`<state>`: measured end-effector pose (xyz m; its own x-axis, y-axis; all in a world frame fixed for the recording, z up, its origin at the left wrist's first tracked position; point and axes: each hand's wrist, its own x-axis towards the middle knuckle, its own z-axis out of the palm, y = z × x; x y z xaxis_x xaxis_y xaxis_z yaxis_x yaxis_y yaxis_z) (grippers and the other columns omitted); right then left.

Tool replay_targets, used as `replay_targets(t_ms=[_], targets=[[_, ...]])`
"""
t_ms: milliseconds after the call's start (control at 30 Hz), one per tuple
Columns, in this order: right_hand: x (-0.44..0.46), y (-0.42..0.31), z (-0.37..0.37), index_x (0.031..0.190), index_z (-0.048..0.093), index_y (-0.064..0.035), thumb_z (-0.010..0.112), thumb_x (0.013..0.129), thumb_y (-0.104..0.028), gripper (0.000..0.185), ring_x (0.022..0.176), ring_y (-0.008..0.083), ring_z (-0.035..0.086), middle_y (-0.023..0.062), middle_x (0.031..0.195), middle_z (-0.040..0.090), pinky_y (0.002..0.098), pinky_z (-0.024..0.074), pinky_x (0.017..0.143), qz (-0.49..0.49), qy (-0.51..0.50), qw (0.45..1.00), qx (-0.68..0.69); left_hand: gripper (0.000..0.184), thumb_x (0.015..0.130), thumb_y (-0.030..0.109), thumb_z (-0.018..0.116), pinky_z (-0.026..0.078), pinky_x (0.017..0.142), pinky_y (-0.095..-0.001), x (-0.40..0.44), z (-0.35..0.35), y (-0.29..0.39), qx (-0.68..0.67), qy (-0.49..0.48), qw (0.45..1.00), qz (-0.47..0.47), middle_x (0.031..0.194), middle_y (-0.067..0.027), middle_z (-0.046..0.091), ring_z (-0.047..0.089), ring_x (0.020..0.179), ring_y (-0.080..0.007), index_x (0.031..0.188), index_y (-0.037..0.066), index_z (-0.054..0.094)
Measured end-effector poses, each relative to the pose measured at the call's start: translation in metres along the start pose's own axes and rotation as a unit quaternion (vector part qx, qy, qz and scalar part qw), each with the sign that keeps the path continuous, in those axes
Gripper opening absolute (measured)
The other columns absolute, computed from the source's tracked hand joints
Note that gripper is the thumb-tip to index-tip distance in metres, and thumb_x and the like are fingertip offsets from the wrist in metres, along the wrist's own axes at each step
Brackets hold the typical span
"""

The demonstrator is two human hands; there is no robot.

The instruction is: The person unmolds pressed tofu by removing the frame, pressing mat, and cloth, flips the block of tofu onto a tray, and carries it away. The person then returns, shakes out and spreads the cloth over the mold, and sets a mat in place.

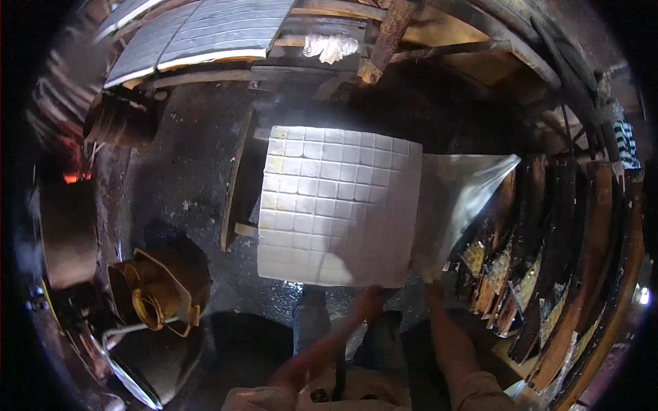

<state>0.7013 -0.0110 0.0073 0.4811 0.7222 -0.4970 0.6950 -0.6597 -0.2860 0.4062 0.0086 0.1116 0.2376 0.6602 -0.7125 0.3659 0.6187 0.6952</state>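
A white slab, marked with a grid of squares, lies in front of me with shadow over its lower right. At its near edge is my left hand; its fingers are partly hidden there, so I cannot tell whether they grip. Beside the slab's lower right corner, my right hand is closed on the lower end of a clear plastic sheet. That sheet spreads out right of the slab, its far corner lifted and shiny. Wooden bars show at the slab's left.
Dark curved wooden slats stand in a row at the right. A rusty metal piece sits at the lower left, near a dark container. Fire glows far left. Pale ribbed panels and a white cloth are at the back.
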Motion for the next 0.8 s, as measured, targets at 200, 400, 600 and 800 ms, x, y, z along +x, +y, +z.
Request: replay_targets(t_ms=[200,400,600,800], targets=[[0.021,-0.029,0.020,0.113,0.059,-0.0105,0.059,0.085,-0.029,0.034,0.097,0.0241,0.059,0.0145,0.101,0.062,0.0347,0.0451,0.084,-0.130,0.092,0.987,0.032,0.050,0.079,0.020,0.066,0.042,0.091,-0.0432,0.103,-0.291,-0.065,0.193,0.487,0.845,0.104,0.121,-0.0177,0.048,0.043,0.114,-0.0284,0.120,0.002,0.045],[0.113,-0.148,0.023,0.118,0.054,-0.0023,0.062,0.086,-0.026,0.041,0.106,0.0194,0.055,0.0068,0.110,0.061,0.0328,0.0388,0.094,-0.005,-0.083,0.937,0.340,0.075,0.072,0.044,0.072,0.038,0.096,-0.0387,0.153,-0.408,-0.088,-0.027,0.208,0.978,0.016,0.120,-0.0172,0.052,0.048,0.113,-0.0265,0.127,0.002,0.043],[0.141,-0.196,0.028,0.119,0.054,-0.0016,0.058,0.084,-0.048,0.058,0.101,0.0206,0.057,0.0100,0.108,0.061,0.0326,0.0425,0.088,-0.029,-0.164,0.936,0.309,0.086,0.068,0.050,0.074,0.034,0.099,-0.0367,0.188,-0.404,-0.131,0.040,0.247,0.968,0.018,0.131,-0.0143,0.047,0.043,0.120,-0.0246,0.131,0.003,0.041],[0.162,-0.167,0.032,0.125,0.049,-0.0045,0.050,0.087,-0.050,0.059,0.101,0.0219,0.055,0.0094,0.115,0.057,0.0354,0.0399,0.093,0.143,-0.223,0.816,0.514,0.077,0.066,0.043,0.077,0.041,0.091,-0.0358,0.166,-0.383,-0.089,-0.042,0.244,0.969,-0.002,0.118,-0.0117,0.056,0.052,0.109,-0.0232,0.126,0.005,0.047]])
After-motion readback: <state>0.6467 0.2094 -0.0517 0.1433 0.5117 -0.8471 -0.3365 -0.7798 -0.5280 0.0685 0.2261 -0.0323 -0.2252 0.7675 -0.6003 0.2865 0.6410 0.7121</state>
